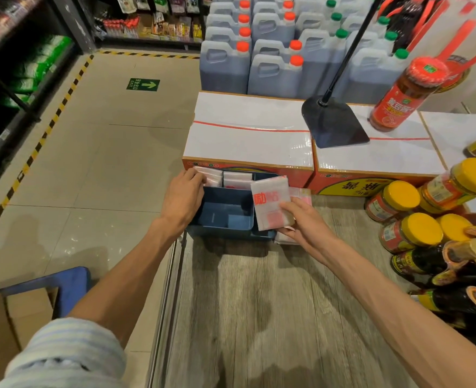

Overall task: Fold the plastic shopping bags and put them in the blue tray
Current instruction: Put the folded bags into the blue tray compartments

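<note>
A blue tray (225, 229) with compartments stands at the far end of a wooden counter, against cardboard boxes. Folded plastic bags lie in its two far compartments (237, 179); the near compartment shows a bare blue floor. My right hand (301, 219) holds a folded white bag with red print (270, 201) upright over the tray's right side, thumb on its front. My left hand (182, 196) rests on the tray's left edge, fingers curled on the folded bags in the far left compartment (211, 175). More flat bags (301, 193) lie on the counter behind my right hand.
White-topped cardboard boxes (248, 130) stand right behind the tray. A black stand base (332, 121) and a red sauce bottle (399, 99) sit on them. Yellow-lidded jars (402, 200) and dark bottles (438, 264) crowd the counter's right side. Stacked jugs (273, 51) rise beyond.
</note>
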